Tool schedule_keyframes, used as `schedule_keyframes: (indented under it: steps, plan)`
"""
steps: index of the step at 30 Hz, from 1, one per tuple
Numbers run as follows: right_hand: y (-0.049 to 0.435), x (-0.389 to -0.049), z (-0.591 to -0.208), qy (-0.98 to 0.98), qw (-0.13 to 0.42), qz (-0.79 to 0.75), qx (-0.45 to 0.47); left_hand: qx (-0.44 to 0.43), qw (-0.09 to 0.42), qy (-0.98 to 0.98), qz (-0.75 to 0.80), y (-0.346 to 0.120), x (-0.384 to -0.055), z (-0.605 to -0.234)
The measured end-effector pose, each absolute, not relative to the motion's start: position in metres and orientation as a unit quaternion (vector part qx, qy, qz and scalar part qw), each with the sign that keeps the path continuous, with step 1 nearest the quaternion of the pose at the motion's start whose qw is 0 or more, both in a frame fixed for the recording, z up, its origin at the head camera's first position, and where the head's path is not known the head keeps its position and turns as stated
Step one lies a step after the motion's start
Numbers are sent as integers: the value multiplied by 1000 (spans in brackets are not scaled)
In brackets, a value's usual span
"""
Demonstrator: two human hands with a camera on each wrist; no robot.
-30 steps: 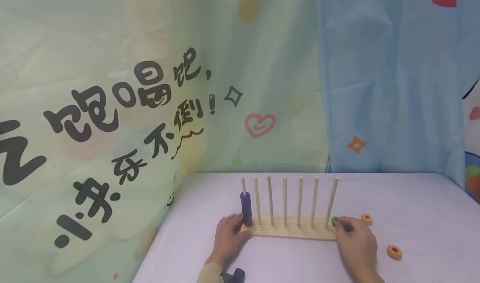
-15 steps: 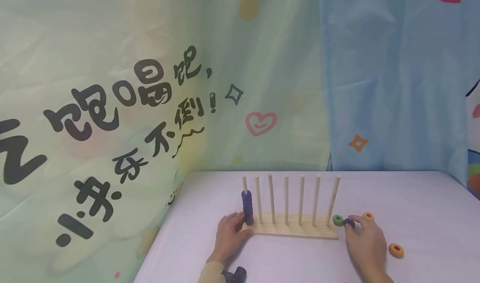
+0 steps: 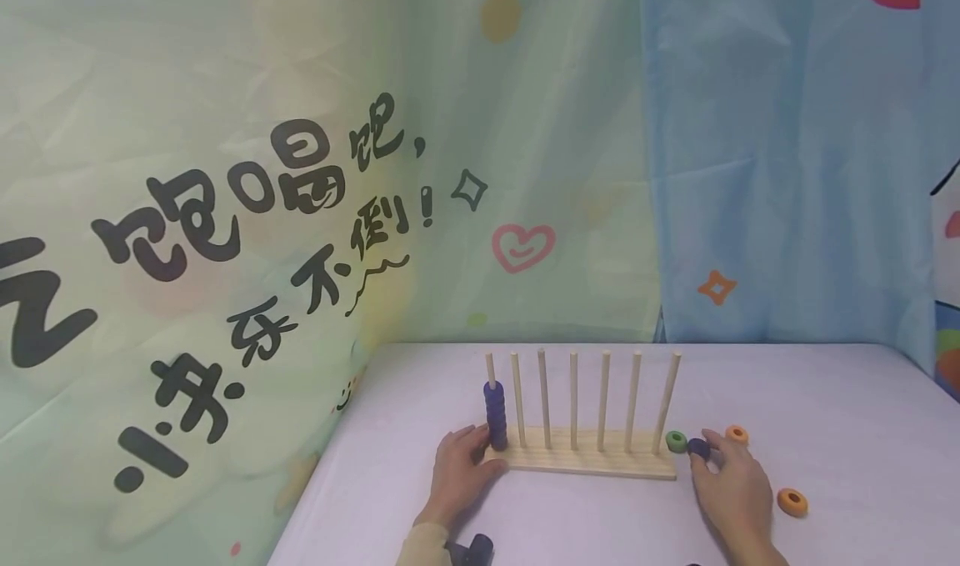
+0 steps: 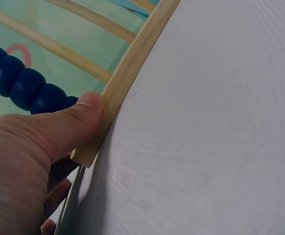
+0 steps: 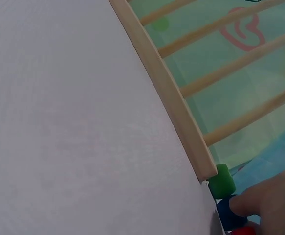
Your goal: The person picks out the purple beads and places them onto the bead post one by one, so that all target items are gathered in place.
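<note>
My left hand (image 3: 461, 474) grips the left end of a wooden bead rack's base (image 3: 585, 463), the thumb (image 4: 78, 117) on its front edge. Several blue beads (image 3: 495, 416) are stacked on the leftmost peg; the other pegs are bare. At the rack's right end lies a green bead (image 3: 677, 442). Just right of it, my right hand (image 3: 733, 487) pinches a dark blue bead (image 3: 699, 448) on the table between thumb and forefinger. The right wrist view shows that blue bead (image 5: 230, 213) under a fingertip, with a red piece (image 5: 242, 231) partly hidden behind it.
One orange bead (image 3: 737, 434) lies behind my right hand, and another orange bead (image 3: 792, 502) to its right. A white-covered table (image 3: 600, 520) bears everything. Printed curtains (image 3: 525, 174) hang behind and to the left; a dark object (image 3: 480, 548) sits at my left wrist.
My right hand has let go of the green bead and moved right onto the dark blue bead, staying there over the last half second. The left hand has stayed on the rack.
</note>
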State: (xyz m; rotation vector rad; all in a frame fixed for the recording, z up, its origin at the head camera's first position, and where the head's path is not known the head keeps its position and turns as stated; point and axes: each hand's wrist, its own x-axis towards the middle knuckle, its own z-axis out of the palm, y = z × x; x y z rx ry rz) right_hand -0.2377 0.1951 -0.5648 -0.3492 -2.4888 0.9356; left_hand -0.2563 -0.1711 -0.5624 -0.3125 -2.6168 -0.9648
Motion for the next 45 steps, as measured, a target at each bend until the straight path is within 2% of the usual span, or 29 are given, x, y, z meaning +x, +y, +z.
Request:
schedule_keyframes:
  steps: [14, 21, 31, 39, 45]
  plan:
    - [198, -240, -567, -922, 218, 294, -129, -115, 182, -918, -333, -172, -255, -561]
    - [196, -240, -566, -917, 219, 304, -135, -99, 156, -921, -344, -173, -256, -562]
    - [190, -234, -553, -903, 222, 335, -153, -99, 151, -924, -337, -171, -261, -566]
    - [181, -230, -541, -905, 177, 347, -172, -101, 150, -923, -339, -171, -261, -565]
    - [170, -223, -537, -901, 205, 355, -144, -102, 156, -923, -337, -172, -260, -565]
